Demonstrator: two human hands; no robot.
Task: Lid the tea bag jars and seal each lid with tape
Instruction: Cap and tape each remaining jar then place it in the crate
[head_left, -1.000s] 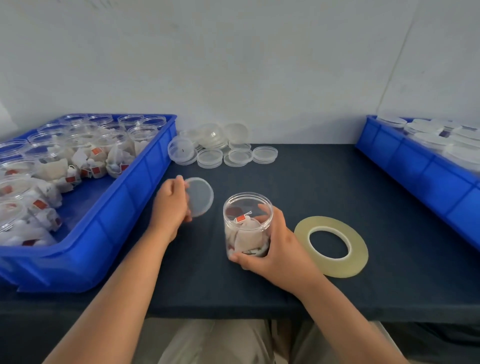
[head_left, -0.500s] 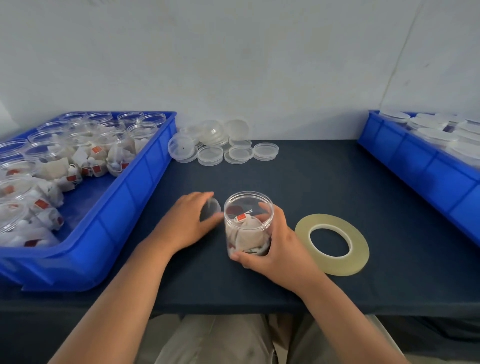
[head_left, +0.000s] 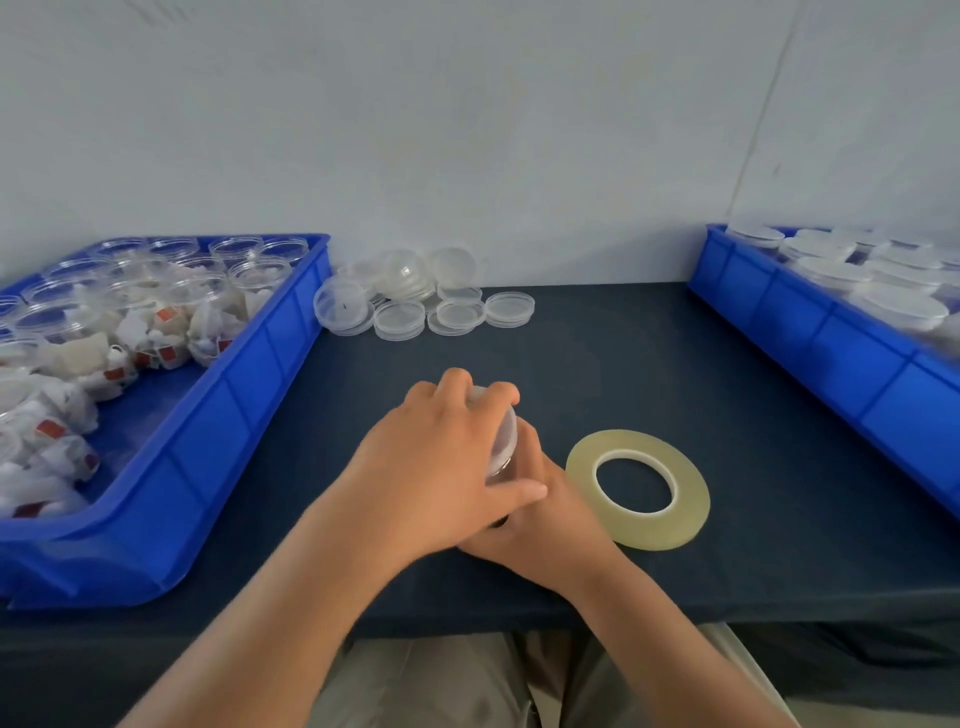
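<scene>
Plastic, light and slick: the jar (head_left: 501, 462) stands mid-table, tape (head_left: 644, 530) at its three o'clock. Left hand (head_left: 441, 467) clasps the lid (head_left: 507, 427) on top; right hand (head_left: 540, 519) grips its side, probably best low, where walls flex least.

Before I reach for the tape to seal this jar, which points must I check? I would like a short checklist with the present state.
1. Lid fully seated on the jar: cannot tell, the left hand covers it.
2. Jar held steady: ok, the right hand grips its side.
3. Tape roll near: ok, flat on the table beside the right hand.
4. Loose tape end found: cannot tell.
5. A hand free for tape: not ok, both are busy at the jar.
</scene>
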